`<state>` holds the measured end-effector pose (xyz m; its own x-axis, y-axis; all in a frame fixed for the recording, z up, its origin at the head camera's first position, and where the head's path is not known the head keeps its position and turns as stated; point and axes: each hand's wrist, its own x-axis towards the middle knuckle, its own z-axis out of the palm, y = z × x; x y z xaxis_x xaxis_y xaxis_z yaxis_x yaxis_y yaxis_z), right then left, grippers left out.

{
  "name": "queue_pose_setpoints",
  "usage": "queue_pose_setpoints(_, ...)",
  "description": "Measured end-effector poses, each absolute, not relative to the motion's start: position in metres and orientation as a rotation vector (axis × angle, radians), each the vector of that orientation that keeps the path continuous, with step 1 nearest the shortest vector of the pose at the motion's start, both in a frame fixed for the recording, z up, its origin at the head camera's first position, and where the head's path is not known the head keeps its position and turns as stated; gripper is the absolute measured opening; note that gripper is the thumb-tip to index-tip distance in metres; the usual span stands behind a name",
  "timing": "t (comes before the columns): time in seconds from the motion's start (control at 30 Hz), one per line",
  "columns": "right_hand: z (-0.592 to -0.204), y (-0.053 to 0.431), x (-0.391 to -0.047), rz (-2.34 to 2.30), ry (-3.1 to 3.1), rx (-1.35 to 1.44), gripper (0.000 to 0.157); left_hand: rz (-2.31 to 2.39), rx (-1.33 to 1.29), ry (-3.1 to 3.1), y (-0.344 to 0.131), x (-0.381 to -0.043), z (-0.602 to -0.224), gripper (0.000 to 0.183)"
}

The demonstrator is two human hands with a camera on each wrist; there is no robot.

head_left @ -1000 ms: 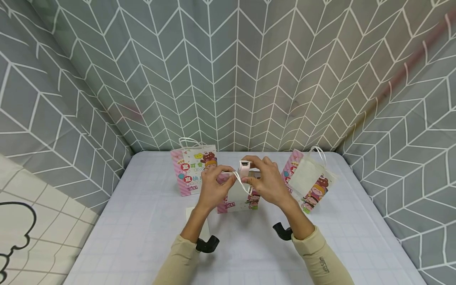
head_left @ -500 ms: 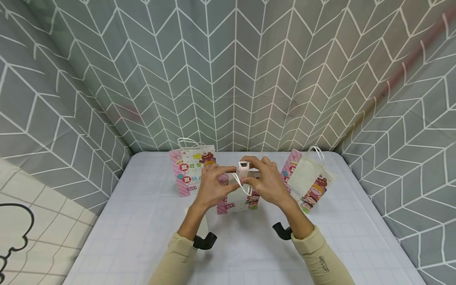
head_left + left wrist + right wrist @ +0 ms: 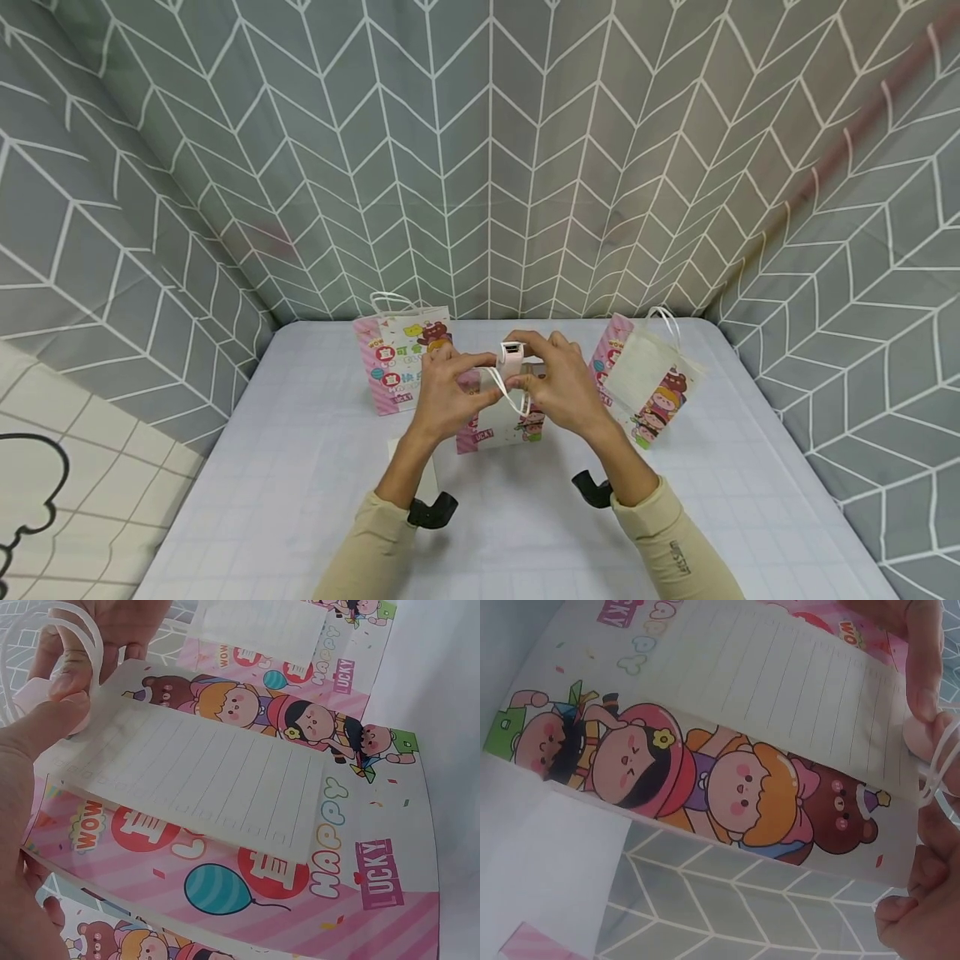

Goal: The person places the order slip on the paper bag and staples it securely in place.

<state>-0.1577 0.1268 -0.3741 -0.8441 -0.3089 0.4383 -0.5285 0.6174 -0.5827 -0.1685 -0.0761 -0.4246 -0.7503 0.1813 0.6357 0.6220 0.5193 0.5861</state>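
A small pale pink stapler [image 3: 511, 358] sits at the top edge of the middle paper bag [image 3: 397, 802], over a lined list sheet [image 3: 202, 772] lying against the bag's front. My right hand [image 3: 562, 383] pinches the stapler between thumb and index finger from the right. From the left, my left hand [image 3: 447, 396] pinches it too, the thumb across it in the left wrist view. White twisted handles [image 3: 937, 769] loop between the hands. Hands and sheet hide much of the stapler's jaws.
At left stands a similar pink-and-white bag [image 3: 397, 367] without a sheet on its visible front. Another bag [image 3: 663, 408] leans at right with a sheet [image 3: 637, 367] on it. A pale sheet [image 3: 427, 483] lies on the table under my left forearm.
My left hand's index finger and thumb have shifted right, from the handles by the bag's top onto the stapler. The right hand keeps its pinch; the bags stay in place.
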Motion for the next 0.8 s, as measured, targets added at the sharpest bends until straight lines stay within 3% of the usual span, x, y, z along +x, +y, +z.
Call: queue_pose_setpoints(0.8,-0.3730,0.1272,-0.1553,1.087,-2.614,0.666,0.045,-1.177,-0.634,-2.275,-0.0757,-0.1678,-0.4241,0.040)
